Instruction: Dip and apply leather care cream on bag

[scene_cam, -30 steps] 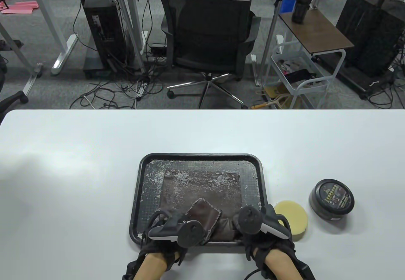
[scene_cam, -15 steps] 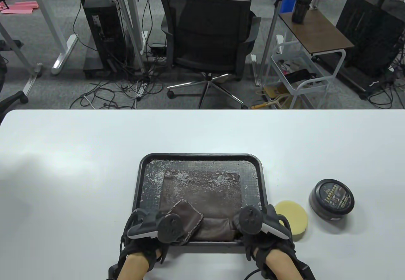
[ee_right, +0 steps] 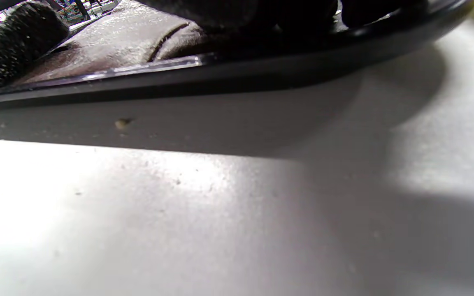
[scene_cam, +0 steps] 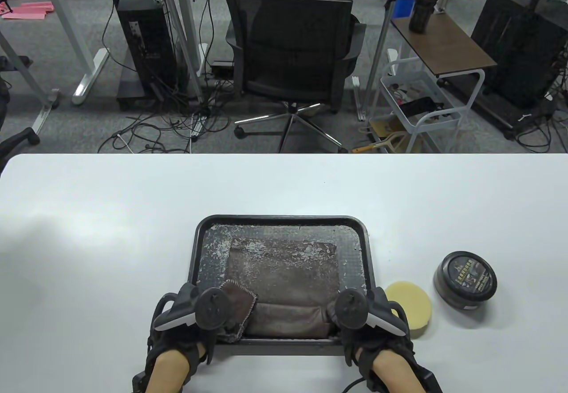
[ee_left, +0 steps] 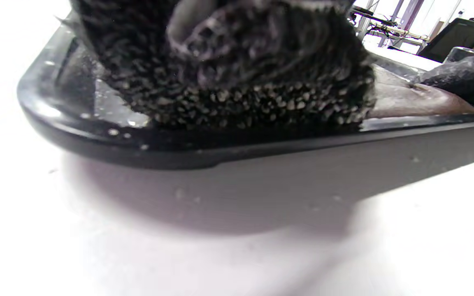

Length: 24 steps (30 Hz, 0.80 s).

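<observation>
Now left hand (scene_cam: pixel 195 317) sliding cloth (scene_cam: pixel 237 306) leftward off bag (scene_cam: pixel 284 277) toward tray (scene_cam: pixel 284 222) near-left corner, fingers clamped on cloth; right hand (scene_cam: pixel 368 317) steady on bag's near-right edge (grip hidden, cannot tell); sponge (scene_cam: pixel 410 306), cream tin (scene_cam: pixel 465 279) untouched on table (scene_cam: pixel 111 233); dipping not begun.
</observation>
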Motion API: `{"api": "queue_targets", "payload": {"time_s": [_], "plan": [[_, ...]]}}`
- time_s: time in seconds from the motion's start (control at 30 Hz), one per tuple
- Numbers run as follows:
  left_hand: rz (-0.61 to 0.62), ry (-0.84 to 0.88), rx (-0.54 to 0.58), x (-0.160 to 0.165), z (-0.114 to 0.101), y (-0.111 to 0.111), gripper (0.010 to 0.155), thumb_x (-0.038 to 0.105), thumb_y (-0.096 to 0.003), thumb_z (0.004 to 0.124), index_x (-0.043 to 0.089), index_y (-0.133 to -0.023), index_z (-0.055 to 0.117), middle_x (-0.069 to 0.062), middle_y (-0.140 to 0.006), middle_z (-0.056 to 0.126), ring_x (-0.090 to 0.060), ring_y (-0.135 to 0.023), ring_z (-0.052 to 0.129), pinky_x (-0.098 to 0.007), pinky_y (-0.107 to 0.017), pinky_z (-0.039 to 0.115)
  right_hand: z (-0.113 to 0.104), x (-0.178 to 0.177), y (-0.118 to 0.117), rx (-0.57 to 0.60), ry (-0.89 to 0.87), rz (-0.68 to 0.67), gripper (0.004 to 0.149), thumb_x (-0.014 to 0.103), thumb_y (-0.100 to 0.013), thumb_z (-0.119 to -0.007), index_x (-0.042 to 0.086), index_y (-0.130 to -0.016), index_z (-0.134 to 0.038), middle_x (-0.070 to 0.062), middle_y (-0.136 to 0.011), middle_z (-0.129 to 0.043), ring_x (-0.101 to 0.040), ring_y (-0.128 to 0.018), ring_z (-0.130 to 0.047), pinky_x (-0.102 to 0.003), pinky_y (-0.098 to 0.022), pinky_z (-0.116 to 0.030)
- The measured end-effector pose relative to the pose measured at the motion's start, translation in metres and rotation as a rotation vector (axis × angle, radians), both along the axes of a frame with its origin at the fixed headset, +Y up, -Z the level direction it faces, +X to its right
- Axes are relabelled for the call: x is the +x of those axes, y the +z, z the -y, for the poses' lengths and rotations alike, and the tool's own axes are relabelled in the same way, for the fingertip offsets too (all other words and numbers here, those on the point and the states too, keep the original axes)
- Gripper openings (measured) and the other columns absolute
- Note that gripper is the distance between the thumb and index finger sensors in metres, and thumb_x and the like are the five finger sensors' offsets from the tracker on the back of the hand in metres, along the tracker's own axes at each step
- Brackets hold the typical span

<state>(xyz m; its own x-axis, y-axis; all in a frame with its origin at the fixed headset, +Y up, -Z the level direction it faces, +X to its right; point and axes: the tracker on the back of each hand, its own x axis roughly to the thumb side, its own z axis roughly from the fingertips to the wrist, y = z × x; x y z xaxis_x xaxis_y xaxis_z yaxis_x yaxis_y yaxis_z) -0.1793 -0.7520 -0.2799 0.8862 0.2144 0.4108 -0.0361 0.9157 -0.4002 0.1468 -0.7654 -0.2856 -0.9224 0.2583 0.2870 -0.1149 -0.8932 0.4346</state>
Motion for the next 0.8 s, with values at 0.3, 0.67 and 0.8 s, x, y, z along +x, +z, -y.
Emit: {"api": "queue_targets", "payload": {"time_s": [0.3,0.67,0.8], "plan": [[-0.083,0.174,0.112,-0.024,-0.015,0.001,0.045,0.015,-0.0438,0.076,0.02,-0.085,0.093,-0.008,-0.082,0.09,-0.037,-0.066,0.092,-0.048,-0.047,0.08,0.0,0.0,0.0,-0.002,-0.008,0.002,0.059,0.013,-0.043,-0.072,0.014,-0.101,-0.063,-0.019,-0.103,-0.056,-0.043,-0.092,-0.057,-0.06,-0.06,-0.058],[-0.541,0.536,0.579,-0.089,-0.04,0.018,0.045,0.014,-0.0431,0.077,0.017,-0.085,0.094,-0.011,-0.08,0.091,-0.039,-0.061,0.094,-0.049,-0.044,0.082,0.001,0.001,0.001,-0.005,-0.026,0.007,0.059,0.013,-0.043,-0.071,0.013,-0.101,-0.063,-0.019,-0.103,-0.056,-0.044,-0.091,-0.056,-0.061,-0.061,-0.058],[-0.611,0.424,0.632,-0.106,-0.036,0.021,0.045,0.015,-0.0431,0.077,0.017,-0.085,0.094,-0.011,-0.08,0.091,-0.038,-0.062,0.094,-0.048,-0.044,0.082,0.001,0.001,0.001,-0.005,-0.026,0.008,0.059,0.013,-0.043,-0.071,0.013,-0.101,-0.062,-0.019,-0.103,-0.056,-0.044,-0.092,-0.056,-0.061,-0.061,-0.057]]}}
